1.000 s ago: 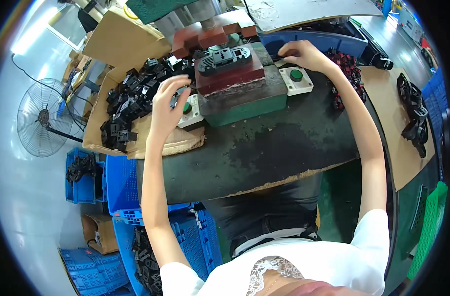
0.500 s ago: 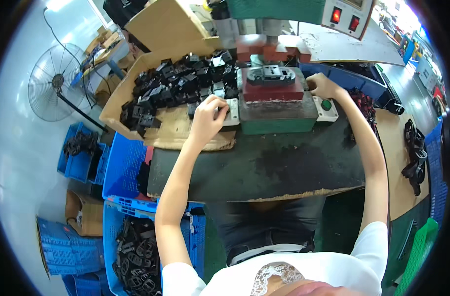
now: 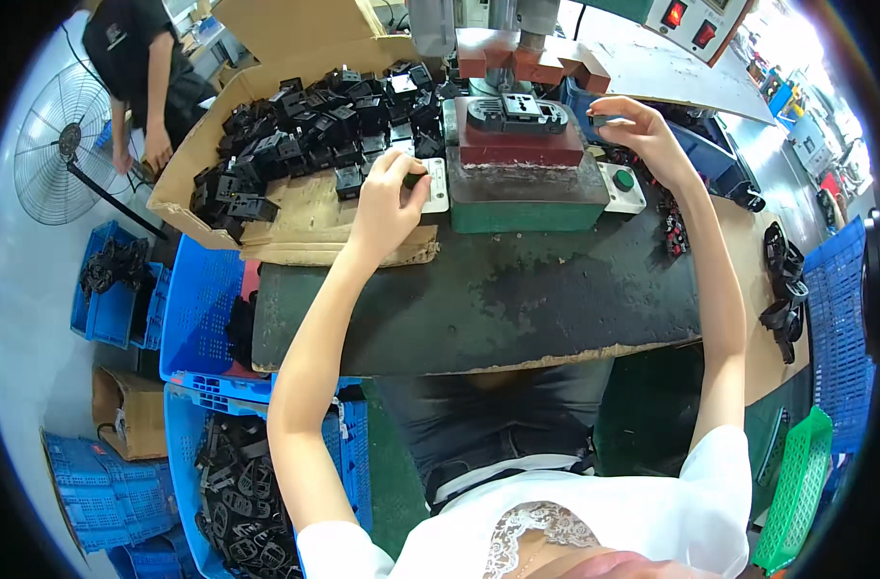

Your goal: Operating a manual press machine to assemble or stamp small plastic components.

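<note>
My left hand (image 3: pixel 387 198) is closed at a white button box (image 3: pixel 437 183) left of the press, with something dark at its thumb and fingertips that I cannot make out. Right of the press, my right hand (image 3: pixel 647 135) is raised, a small dark piece (image 3: pixel 609 121) pinched between thumb and fingers. Between my hands, a black and grey plastic housing (image 3: pixel 517 114) sits on the red fixture block (image 3: pixel 520 147) of the green press base (image 3: pixel 527 206). Reddish-brown press jaws (image 3: pixel 531 66) hang above it. A second button box (image 3: pixel 621 188) with a green button stands below my right hand.
An open carton (image 3: pixel 194 207) of black plastic parts stands on the left of the dark worktable (image 3: pixel 517 309). Blue crates (image 3: pixel 203 318) with black parts stand lower left, near a fan (image 3: pixel 70 145). A blue bin (image 3: pixel 700 154) is behind my right hand. Another person (image 3: pixel 140 77) stands far left.
My right hand has lifted away from beside the press, the small dark piece now showing in its fingers. My left hand stays by its button box. The view has shifted; another person appears far left.
</note>
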{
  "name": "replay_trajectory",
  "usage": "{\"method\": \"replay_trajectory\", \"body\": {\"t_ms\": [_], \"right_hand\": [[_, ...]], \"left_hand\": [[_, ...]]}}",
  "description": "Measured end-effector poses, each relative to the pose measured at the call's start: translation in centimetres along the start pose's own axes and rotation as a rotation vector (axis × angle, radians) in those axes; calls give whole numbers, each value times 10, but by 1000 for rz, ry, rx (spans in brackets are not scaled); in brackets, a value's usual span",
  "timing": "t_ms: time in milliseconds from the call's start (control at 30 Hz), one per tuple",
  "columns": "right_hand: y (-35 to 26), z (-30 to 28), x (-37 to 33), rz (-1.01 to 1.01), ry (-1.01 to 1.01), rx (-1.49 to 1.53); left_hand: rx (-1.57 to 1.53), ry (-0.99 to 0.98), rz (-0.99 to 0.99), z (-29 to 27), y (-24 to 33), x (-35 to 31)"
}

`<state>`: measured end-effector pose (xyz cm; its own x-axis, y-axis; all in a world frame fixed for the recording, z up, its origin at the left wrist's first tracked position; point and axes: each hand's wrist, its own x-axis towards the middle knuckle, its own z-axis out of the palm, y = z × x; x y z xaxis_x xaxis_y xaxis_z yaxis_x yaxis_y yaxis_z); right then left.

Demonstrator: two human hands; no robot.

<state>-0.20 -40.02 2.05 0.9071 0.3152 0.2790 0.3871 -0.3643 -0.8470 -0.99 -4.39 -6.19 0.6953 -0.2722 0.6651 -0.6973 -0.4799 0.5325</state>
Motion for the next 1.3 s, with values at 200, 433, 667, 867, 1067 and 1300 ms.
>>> {"method": "replay_trajectory", "body": {"t_ms": [200, 433, 667, 867, 1067, 1300], "right_hand": [[-11, 11, 5, -127, 40, -129], [-11, 19, 9, -110, 26, -135], [-5, 28, 20, -142, 42, -249], [-29, 49, -1, -329, 145, -533], [-32, 87, -8, -640, 103, -744], [-22, 87, 1, -435, 97, -617]], "left_hand": [[-15, 4, 8, 0, -3, 0], [-11, 0, -7, 0, -4, -1], [-15, 5, 7, 1, -5, -1], [-13, 0, 9, 1, -6, -1], [-5, 4, 0, 1, -3, -1], [-9, 0, 19, 0, -5, 0]]}}
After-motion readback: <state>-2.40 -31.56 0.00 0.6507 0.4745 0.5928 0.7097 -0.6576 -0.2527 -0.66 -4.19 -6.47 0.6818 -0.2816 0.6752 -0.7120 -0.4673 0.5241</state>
